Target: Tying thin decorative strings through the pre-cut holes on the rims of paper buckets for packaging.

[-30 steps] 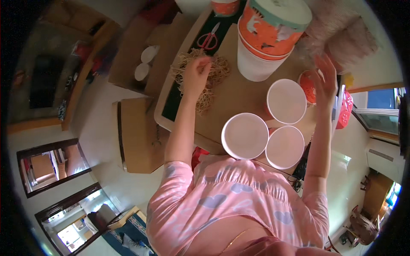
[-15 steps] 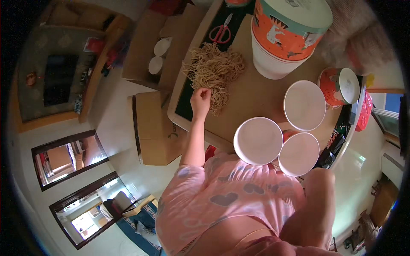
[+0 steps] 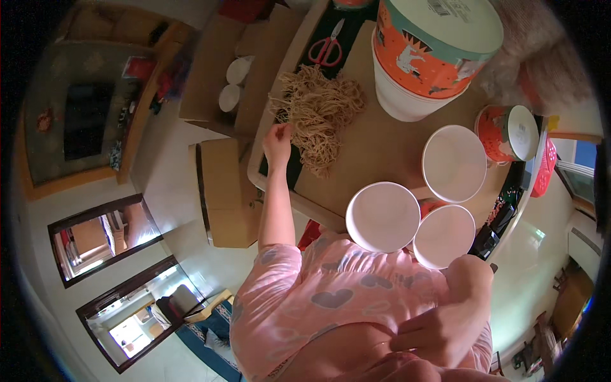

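Observation:
A tangled heap of tan twine [image 3: 323, 108] lies on the brown cardboard-covered table. Just left of the heap is my left hand [image 3: 277, 142], over the dark strip by the table edge. Its fingers are curled together; anything in them is too small to make out. My right hand [image 3: 436, 337] is drawn up to my upper chest at the neckline of my pink shirt, fingers bent and pressed inward. Three white paper buckets, a left one [image 3: 383, 216], a right one [image 3: 444, 237] and a farther one [image 3: 454, 163], stand open side up at the near table edge.
Tall stacked orange and green printed buckets [image 3: 420, 57] stand at the back. A smaller printed bucket [image 3: 506, 133] sits at the right. Red-handled scissors [image 3: 326, 51] lie beyond the twine. Left of the table are an open carton [image 3: 210, 95] with white cups and another cardboard box [image 3: 232, 197].
My left hand has moved left, off the twine to beside it. My right hand has come up into view at my chest; before, only part of that arm showed.

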`<state>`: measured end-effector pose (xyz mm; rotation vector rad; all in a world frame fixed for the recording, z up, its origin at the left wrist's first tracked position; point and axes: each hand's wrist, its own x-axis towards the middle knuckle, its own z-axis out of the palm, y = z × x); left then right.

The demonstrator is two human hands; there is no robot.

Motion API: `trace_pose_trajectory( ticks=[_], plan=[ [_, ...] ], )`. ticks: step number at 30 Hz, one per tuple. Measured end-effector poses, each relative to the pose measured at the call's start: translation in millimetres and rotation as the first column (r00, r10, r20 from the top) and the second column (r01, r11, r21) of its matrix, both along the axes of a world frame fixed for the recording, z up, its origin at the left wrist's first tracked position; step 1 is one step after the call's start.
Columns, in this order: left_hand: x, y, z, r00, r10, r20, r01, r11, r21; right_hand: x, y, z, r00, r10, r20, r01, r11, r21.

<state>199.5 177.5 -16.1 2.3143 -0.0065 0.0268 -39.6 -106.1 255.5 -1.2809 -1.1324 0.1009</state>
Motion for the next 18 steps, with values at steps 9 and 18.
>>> trace_pose_trajectory(
  ticks=[9,18],
  plan=[
    [-9,-49,20,0.977,-0.174,0.120,0.137,0.954,0.265,-11,-28,5,0.995,0.007,0.096,-0.021,0.989,0.144],
    [-28,-53,154,0.972,0.032,0.234,0.155,0.658,-0.737,-26,-26,-35,0.962,-0.112,-0.247,0.159,0.971,0.179]
  ],
)
